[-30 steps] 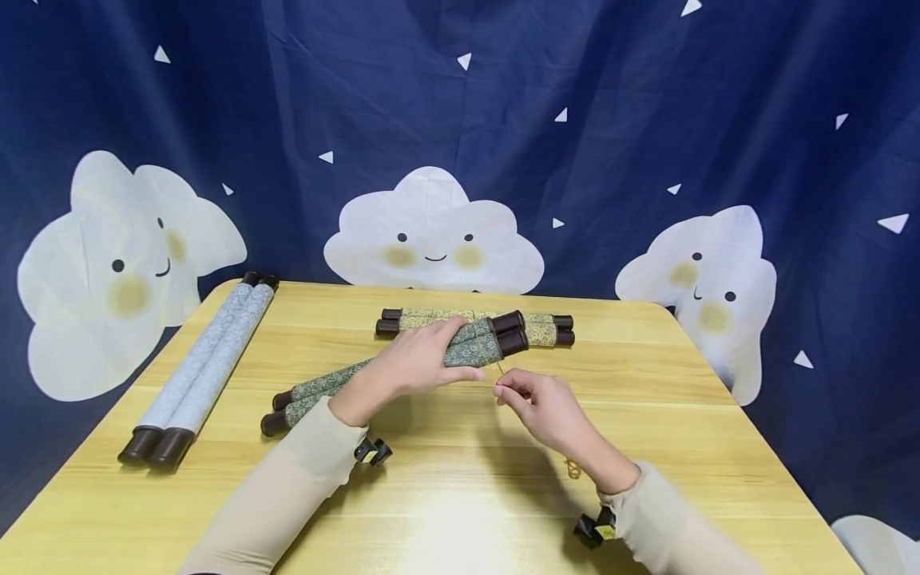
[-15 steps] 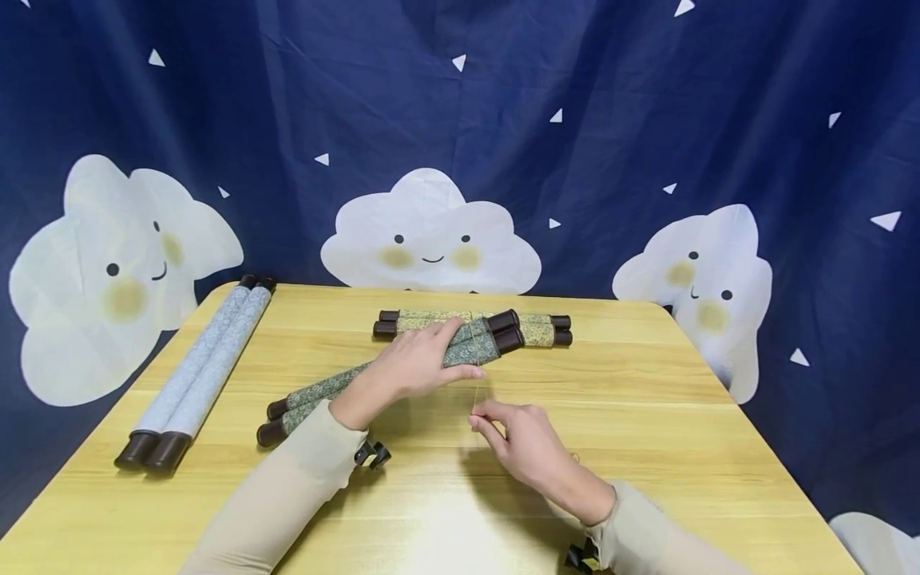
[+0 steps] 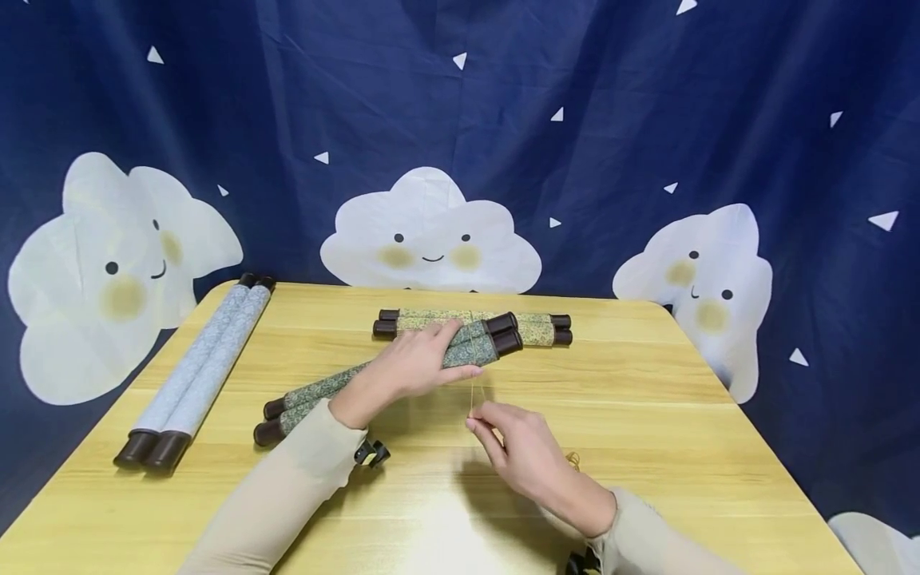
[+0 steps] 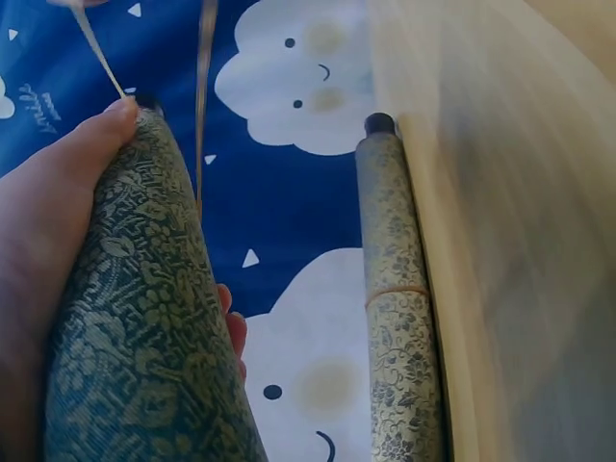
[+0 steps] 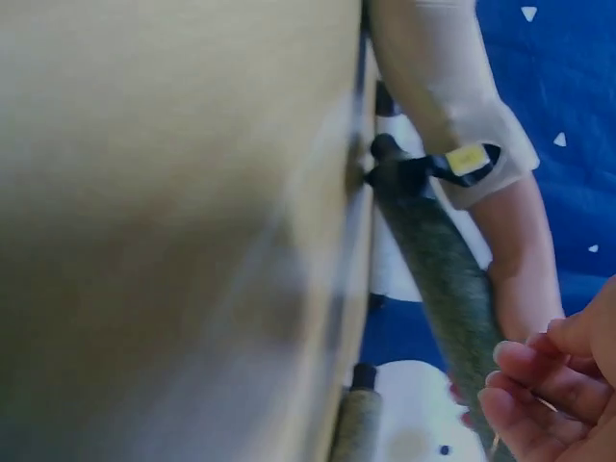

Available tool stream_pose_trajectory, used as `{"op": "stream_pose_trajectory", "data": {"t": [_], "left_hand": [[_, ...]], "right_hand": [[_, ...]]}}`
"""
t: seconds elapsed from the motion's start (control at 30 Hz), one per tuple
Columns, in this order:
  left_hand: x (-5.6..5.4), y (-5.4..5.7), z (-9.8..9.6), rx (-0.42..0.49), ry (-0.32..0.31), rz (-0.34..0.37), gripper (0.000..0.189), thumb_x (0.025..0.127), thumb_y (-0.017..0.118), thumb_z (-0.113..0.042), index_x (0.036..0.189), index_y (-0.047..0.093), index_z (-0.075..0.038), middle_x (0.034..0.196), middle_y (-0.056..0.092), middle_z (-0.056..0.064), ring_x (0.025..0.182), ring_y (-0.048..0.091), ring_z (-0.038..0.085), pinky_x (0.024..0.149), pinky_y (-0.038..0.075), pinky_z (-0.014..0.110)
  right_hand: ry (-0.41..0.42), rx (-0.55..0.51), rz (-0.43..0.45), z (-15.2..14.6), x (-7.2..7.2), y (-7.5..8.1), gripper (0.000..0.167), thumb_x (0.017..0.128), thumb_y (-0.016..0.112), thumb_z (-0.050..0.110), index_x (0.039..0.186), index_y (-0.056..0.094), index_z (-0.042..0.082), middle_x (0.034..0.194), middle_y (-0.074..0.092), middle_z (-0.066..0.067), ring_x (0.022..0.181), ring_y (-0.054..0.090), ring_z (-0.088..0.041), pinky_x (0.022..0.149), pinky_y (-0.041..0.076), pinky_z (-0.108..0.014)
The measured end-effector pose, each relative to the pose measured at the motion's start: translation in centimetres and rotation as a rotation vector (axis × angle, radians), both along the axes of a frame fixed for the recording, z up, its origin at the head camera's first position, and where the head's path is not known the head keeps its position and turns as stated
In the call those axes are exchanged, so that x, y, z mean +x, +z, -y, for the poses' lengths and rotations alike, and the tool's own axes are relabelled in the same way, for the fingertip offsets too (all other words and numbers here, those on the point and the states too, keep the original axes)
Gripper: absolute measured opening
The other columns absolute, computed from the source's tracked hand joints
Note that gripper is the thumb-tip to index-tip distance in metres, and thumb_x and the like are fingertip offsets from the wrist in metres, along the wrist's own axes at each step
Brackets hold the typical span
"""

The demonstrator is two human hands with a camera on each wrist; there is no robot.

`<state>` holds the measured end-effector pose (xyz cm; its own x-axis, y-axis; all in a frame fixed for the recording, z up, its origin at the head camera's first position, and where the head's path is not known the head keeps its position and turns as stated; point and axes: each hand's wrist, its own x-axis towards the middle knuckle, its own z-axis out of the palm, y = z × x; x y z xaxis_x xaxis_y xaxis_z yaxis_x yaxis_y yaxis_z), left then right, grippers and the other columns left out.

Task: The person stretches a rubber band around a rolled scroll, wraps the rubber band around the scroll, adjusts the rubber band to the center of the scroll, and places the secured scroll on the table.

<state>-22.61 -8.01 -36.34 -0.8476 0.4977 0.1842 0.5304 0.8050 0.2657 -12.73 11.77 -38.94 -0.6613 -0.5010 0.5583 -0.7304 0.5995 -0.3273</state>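
Item: one green brocade scroll (image 3: 485, 349), two parallel rolls with dark brown end knobs, slanting over the middle of the counter (image 3: 647, 399), its right-hand end the farther from me. Holder: my left hand (image 3: 413, 363), fingers curled round the rolls towards that end, thumb along the near side. Fastening: one thin tan cord (image 3: 472, 395), running from the scroll past my left thumb. Cord held by: my right hand (image 3: 525, 447), thumb and forefinger closed in a pinch on it, just in front of the scroll. Also, a small curl of tan cord (image 3: 573, 461) beside my right wrist. Behind: one yellow patterned scroll (image 3: 539, 334), twin-rolled, brown-knobbed, cord-tied, lying crosswise near the far edge, partly covered by the green one. At left, well apart: one longer pale blue scroll (image 3: 204, 366), same build, lengthwise. Backdrop: navy curtain (image 3: 611, 64), white clouds and triangles.
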Motion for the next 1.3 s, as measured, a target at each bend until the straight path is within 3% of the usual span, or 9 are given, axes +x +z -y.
{"op": "stream_pose_trajectory", "data": {"t": [0.2,0.4,0.57,0.63,0.87,1.0,1.13,1.3], "left_hand": [[0.2,-0.7,-0.5,-0.108,-0.07,-0.03,0.091,0.087,0.047,-0.074,0.15,0.034,-0.01,0.135,0.055,0.019,0.098,0.066,0.033,0.085,0.055,0.042],[0.5,-1.1,-0.9,-0.184,-0.13,-0.054,0.091,0.088,0.056,-0.066,0.152,0.03,-0.007,0.129,0.057,0.021,0.093,0.065,0.03,0.085,0.056,0.039],[0.5,-1.0,-0.8,-0.166,-0.104,-0.039,0.086,0.09,0.056,-0.063,0.152,0.03,-0.008,0.132,0.056,0.021,0.097,0.065,0.033,0.088,0.054,0.041],[0.4,-1.0,-0.7,-0.148,-0.082,-0.044,0.084,0.091,0.051,-0.065,0.151,0.032,-0.009,0.133,0.056,0.02,0.097,0.065,0.032,0.086,0.055,0.041],[0.0,-0.7,-0.3,-0.091,-0.008,-0.04,0.086,0.088,0.044,-0.075,0.149,0.036,-0.015,0.136,0.055,0.017,0.097,0.066,0.035,0.084,0.056,0.044],[0.0,-0.6,-0.4,-0.099,0.003,-0.039,0.088,0.087,0.042,-0.077,0.15,0.036,-0.017,0.136,0.055,0.016,0.095,0.066,0.035,0.083,0.056,0.045],[0.2,-0.6,-0.5,-0.102,0.013,-0.048,0.087,0.086,0.042,-0.077,0.148,0.038,-0.017,0.133,0.057,0.016,0.091,0.066,0.034,0.08,0.056,0.045],[0.3,-0.6,-0.6,-0.094,0.06,-0.071,0.084,0.086,0.041,-0.078,0.146,0.041,-0.018,0.127,0.061,0.016,0.084,0.065,0.035,0.075,0.055,0.045]], "right_hand": [[0.023,-0.016,-0.062,-0.4,-0.9,1.8,0.008,0.096,0.062,0.014,0.091,0.067,0.012,0.085,0.067,0.004,0.074,0.06,-0.009,0.065,0.053,-0.026],[0.158,0.085,-0.086,0.6,-1.6,2.5,0.005,0.094,0.061,0.012,0.092,0.066,0.01,0.086,0.067,0.003,0.078,0.061,-0.009,0.072,0.054,-0.023],[0.293,0.196,-0.176,1.3,-2.1,2.6,0.006,0.093,0.061,0.009,0.087,0.062,0.009,0.082,0.062,0.002,0.084,0.064,-0.014,0.089,0.053,-0.029],[0.308,0.215,-0.195,1.2,-2.2,2.9,0.008,0.092,0.062,0.008,0.085,0.06,0.01,0.079,0.058,0.004,0.08,0.062,-0.013,0.087,0.053,-0.028],[0.181,0.338,-0.284,0.0,-2.1,4.3,0.007,0.088,0.065,0.01,0.083,0.06,0.012,0.075,0.058,0.006,0.065,0.053,-0.009,0.061,0.05,-0.023],[0.073,0.421,-0.378,-0.3,-2.1,4.6,0.019,0.089,0.065,0.013,0.073,0.055,0.014,0.065,0.054,0.006,0.055,0.047,-0.011,0.051,0.044,-0.024],[-0.036,0.504,-0.489,-0.6,-2.1,4.7,0.027,0.089,0.057,0.009,0.064,0.047,0.014,0.054,0.045,0.005,0.046,0.039,-0.012,0.041,0.035,-0.024],[-0.188,0.645,-0.605,-1.1,-2.3,5.1,0.024,0.082,0.045,0.0,0.061,0.043,0.012,0.049,0.037,0.003,0.043,0.036,-0.012,0.037,0.026,-0.023]]}}
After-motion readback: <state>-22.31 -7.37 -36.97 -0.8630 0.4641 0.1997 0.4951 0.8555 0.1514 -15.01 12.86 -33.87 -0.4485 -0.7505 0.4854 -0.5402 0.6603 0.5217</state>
